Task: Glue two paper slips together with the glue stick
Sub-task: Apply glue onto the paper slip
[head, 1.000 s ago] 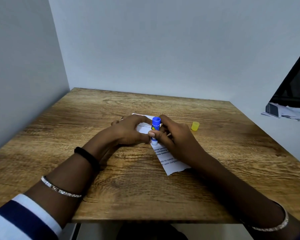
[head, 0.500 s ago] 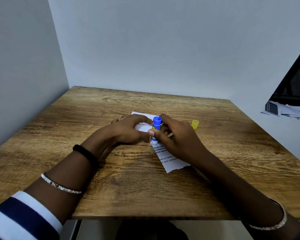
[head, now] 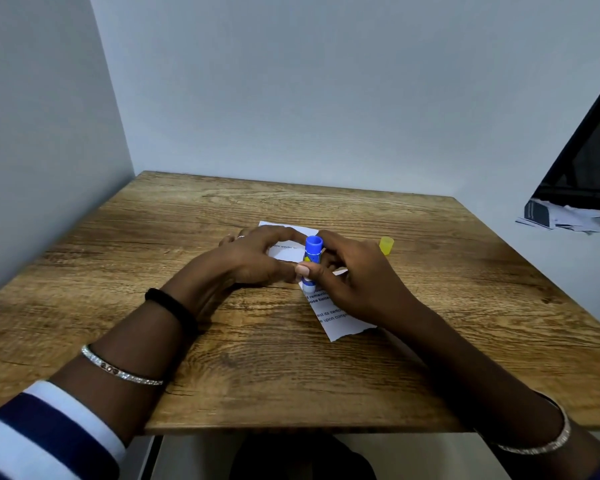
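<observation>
On the wooden counter (head: 222, 358), my right grip (head: 357, 282) clasps a blue glue stick (head: 313, 251) tip-down on white printed paper slips (head: 333, 323); left grip (head: 250, 258), released, presses them.

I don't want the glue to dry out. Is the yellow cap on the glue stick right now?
No, the yellow cap sits on the table, apart from the glue stick that the right hand grips.

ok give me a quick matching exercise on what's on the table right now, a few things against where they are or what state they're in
1 glue stick
2 yellow cap
3 left hand
4 printed slip

a partly under the right hand
b alone on the table, off to the right
c held upright, tip down
d presses the far slip

Pairs: 1c, 2b, 3d, 4a
</observation>
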